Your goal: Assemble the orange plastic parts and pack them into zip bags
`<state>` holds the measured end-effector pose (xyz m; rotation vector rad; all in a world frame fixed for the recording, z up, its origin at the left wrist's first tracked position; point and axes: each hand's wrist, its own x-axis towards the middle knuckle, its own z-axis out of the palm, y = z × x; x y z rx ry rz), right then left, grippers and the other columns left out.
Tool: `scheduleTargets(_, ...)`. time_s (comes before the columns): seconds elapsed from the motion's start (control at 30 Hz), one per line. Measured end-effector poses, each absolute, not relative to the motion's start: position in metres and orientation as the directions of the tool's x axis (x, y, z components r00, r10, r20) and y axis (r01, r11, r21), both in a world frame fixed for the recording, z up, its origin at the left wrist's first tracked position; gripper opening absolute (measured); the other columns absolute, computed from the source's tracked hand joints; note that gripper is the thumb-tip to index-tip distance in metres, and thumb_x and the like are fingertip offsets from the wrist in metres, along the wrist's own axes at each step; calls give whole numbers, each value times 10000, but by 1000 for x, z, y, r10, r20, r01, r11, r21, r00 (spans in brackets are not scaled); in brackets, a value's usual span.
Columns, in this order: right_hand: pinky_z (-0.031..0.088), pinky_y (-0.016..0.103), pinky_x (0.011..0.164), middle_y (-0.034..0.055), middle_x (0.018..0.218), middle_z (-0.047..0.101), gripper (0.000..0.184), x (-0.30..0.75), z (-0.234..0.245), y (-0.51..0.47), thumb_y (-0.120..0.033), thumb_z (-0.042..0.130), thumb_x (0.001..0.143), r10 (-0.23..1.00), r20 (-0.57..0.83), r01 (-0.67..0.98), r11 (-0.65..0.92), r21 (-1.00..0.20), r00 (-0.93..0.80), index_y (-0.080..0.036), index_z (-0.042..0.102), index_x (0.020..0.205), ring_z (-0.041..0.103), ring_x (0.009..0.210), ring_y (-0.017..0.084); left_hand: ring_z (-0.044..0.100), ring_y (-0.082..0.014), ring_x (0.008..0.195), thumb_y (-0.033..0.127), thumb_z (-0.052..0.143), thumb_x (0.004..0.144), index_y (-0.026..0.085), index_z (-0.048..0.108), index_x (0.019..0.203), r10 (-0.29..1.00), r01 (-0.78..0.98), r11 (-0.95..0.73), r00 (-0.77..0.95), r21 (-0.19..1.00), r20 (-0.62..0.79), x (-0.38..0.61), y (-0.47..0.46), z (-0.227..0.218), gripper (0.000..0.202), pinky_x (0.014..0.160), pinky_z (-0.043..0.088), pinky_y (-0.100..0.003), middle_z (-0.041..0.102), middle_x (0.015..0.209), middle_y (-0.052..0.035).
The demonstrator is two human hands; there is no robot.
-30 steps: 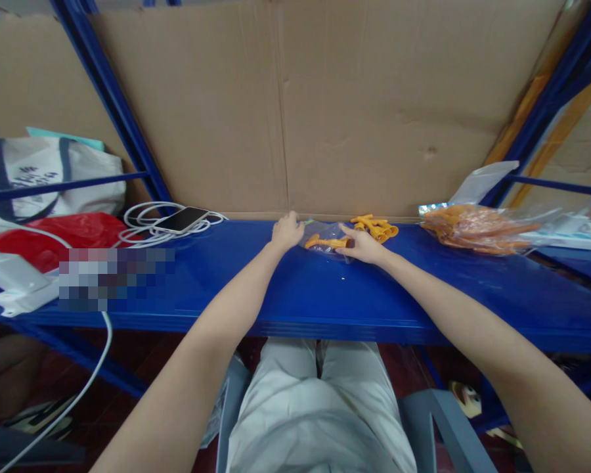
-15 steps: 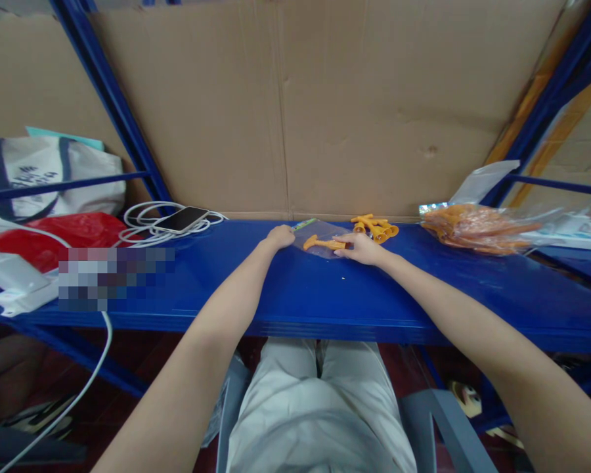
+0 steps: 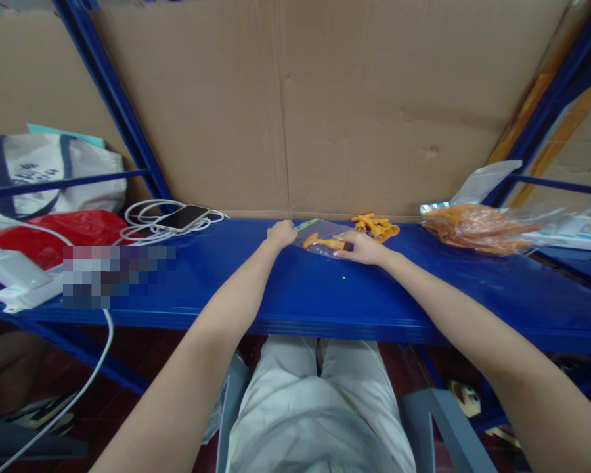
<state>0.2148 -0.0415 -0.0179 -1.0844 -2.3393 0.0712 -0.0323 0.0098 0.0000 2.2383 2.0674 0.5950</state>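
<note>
My left hand (image 3: 282, 233) is closed on the left end of a clear plastic bag (image 3: 331, 228) with a green printed strip, lying on the blue shelf top. An orange T-shaped piece (image 3: 320, 242), its curved head to the left, shows at the bag; I cannot tell how much of it is inside. My right hand (image 3: 363, 249) has its fingers and thumb around the handle's right end, where a dark tip (image 3: 349, 246) shows. Just behind this hand lies a small pile of orange pieces (image 3: 378, 228) with flared ends.
Right of my hands lies a clear bag (image 3: 477, 226) packed with orange pieces. On the left are a phone (image 3: 182, 219) on a coiled white cable, a red plastic bag (image 3: 88, 230) and a white power strip (image 3: 29, 289). A cardboard wall (image 3: 354, 118) stands behind the blue shelf (image 3: 325, 295).
The dark tip of the orange piece now shows beside my right fingers. My left hand has moved very slightly right and up on the bag.
</note>
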Motion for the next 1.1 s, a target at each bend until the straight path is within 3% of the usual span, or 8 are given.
scheduleTargets(0.13, 520, 483, 961, 178, 1150, 725, 391, 217, -11, -48, -329, 736, 801, 747, 441, 772, 613, -166, -498, -138, 735, 1143, 680, 1086, 354, 615, -359, 1222, 295, 539, 856, 180, 679, 1249, 973, 951, 14, -85, 309, 216, -35, 4, 4, 433, 1011, 481, -493, 686, 1272, -175)
scheduleTargets(0.27, 539, 378, 816, 130, 941, 760, 280, 217, -8, -50, -324, 697, 833, 800, 369, 817, 555, -154, -474, -148, 757, 1043, 715, 908, 297, 615, -334, 1234, 234, 479, 886, 151, 682, 1237, 979, 937, 47, -113, 346, 172, -37, 1, 9, 414, 1005, 488, -442, 668, 1298, -189)
scheduleTargets(0.37, 529, 340, 774, 99, 864, 752, 327, 215, -9, -48, -336, 690, 849, 804, 357, 804, 561, -195, -475, -136, 739, 1104, 710, 839, 251, 616, -313, 1237, 197, 419, 900, 138, 696, 1214, 974, 933, 63, -135, 355, 182, -36, 1, 11, 424, 993, 493, -401, 662, 1308, -188)
scheduleTargets(0.53, 553, 373, 824, 134, 1000, 748, 502, 211, -14, -45, -300, 677, 865, 820, 356, 754, 561, -342, -449, -90, 617, 1316, 708, 857, 229, 612, -313, 1241, 185, 408, 885, 143, 709, 1194, 971, 925, 65, -145, 374, 190, -37, 4, 11, 434, 989, 493, -401, 659, 1317, -177)
scheduleTargets(0.73, 578, 401, 881, 112, 1078, 742, 369, 208, -27, -34, -220, 658, 855, 769, 402, 561, 639, -526, -497, -149, 631, 1217, 720, 963, 219, 613, -308, 1237, 192, 404, 870, 156, 711, 1193, 973, 916, 58, -140, 397, 182, -40, 5, 10, 447, 978, 497, -403, 664, 1313, -165)
scheduleTargets(0.9, 545, 439, 970, 103, 1120, 747, 294, 209, -27, -32, -251, 652, 865, 732, 417, 537, 680, -499, -539, -168, 688, 1145, 717, 1012, 233, 607, -305, 1244, 222, 403, 875, 151, 703, 1206, 976, 912, 62, -141, 404, 169, -40, 4, 11, 452, 985, 492, -395, 662, 1321, -154)
scheduleTargets(1.1, 469, 439, 1079, 79, 1296, 688, 407, 209, -21, -35, -296, 627, 891, 683, 373, 531, 726, -437, -628, -207, 676, 1285, 646, 1199, 261, 611, -296, 1241, 207, 416, 871, 156, 714, 1182, 974, 905, 74, -156, 419, 166, -39, 4, 12, 433, 986, 491, -392, 666, 1316, -150)
